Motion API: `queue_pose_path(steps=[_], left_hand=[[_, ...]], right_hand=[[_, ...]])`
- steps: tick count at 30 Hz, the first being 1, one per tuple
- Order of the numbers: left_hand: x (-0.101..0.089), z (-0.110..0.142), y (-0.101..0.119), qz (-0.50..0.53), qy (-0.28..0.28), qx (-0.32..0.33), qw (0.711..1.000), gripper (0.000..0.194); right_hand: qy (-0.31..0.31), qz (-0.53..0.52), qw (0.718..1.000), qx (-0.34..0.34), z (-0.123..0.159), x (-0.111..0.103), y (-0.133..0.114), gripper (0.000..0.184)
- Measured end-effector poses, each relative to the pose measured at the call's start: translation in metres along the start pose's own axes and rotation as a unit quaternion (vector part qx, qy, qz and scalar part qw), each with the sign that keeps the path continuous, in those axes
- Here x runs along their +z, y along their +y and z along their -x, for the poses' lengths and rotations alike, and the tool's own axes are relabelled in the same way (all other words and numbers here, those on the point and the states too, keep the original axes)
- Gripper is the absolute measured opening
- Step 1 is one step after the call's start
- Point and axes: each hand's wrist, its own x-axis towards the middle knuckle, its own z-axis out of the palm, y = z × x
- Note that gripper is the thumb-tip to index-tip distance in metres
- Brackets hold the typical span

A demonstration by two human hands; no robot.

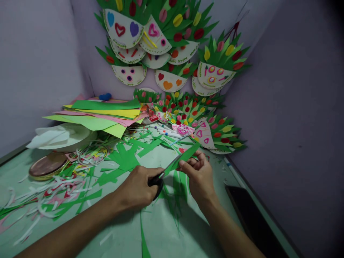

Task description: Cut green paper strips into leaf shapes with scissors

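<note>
My left hand [138,187] is closed round the black handles of a pair of scissors [159,186], their blades pointing up and to the right. A narrow green paper strip [189,153] is pinched between the thumb and fingers of my right hand [201,175]. The scissor blades lie along the strip's lower left edge; whether they are parted cannot be made out. Below both hands, thin green paper offcuts [174,204] lie on the pale green tabletop [161,236].
Coloured paper sheets [104,111] and white paper plates [64,136] are stacked at the left. A round gold-rimmed lid [48,165] sits among paper scraps [61,193]. Markers [169,132] lie behind my hands. Decorated half-plates [172,80] cover the back wall. A dark phone-like slab [252,218] lies right.
</note>
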Motion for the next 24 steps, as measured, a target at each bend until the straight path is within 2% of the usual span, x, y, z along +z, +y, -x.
queue_pose_path(steps=[6, 14, 20, 24], left_hand=[[0.0022, -0.0002, -0.0038, 0.013, 0.010, -0.006, 1.000, 0.019], [0.0003, -0.0009, -0.0043, 0.043, -0.006, -0.012, 0.999, 0.017], [0.0027, -0.0004, -0.0048, 0.048, -0.018, -0.014, 0.999, 0.016], [0.0026, 0.0001, -0.0062, 0.014, -0.001, -0.009, 1.000, 0.019]], right_hand=[[-0.019, -0.003, 1.000, 0.001, 0.0012, 0.0010, 0.0014, 0.038], [-0.017, -0.004, 1.000, 0.004, -0.0019, 0.0007, 0.0021, 0.039], [0.033, -0.030, 0.999, -0.009, -0.0052, -0.0020, -0.0017, 0.043], [0.031, -0.032, 0.999, -0.002, -0.0039, -0.0015, -0.0016, 0.044]])
